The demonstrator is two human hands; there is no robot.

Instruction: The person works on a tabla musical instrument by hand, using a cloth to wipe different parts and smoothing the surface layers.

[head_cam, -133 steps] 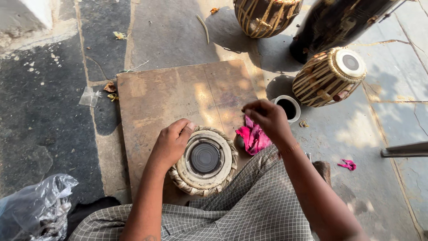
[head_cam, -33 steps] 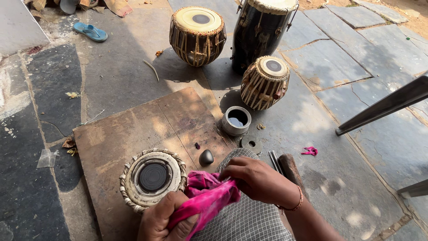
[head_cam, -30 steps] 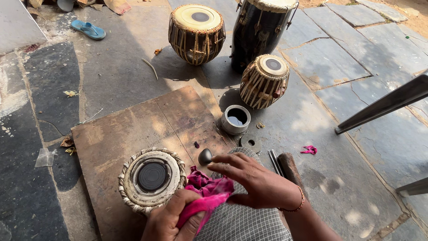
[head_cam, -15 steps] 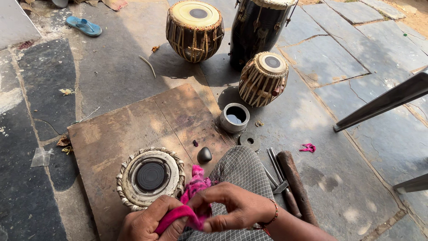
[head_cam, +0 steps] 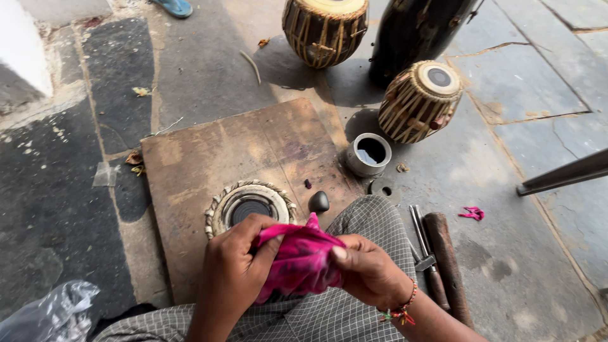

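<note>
Both hands [head_cam: 297, 272] grip pink cloth [head_cam: 297, 259] at board [head_cam: 190, 158] edge.

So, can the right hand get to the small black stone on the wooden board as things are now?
Probably yes: the black stone lies bare on the board just ahead of the right hand, but both hands grip the pink cloth.

Pink cloth [head_cam: 297, 259]: bright magenta fabric with darker mottling, crumpled into a loose bundle, one pointed corner sticking up at its 12 o'clock edge. Held up off the lap, bunched between two hands, at 6 o'clock in the view.

Left hand [head_cam: 237, 269]: at the cloth's 9 o'clock side, fingers curled over the fabric, thumb pressed into it.

Right hand [head_cam: 367, 272]: at the cloth's 3 o'clock side, thumb on top, fingers wrapped beneath; beaded bracelet at the wrist.
</note>
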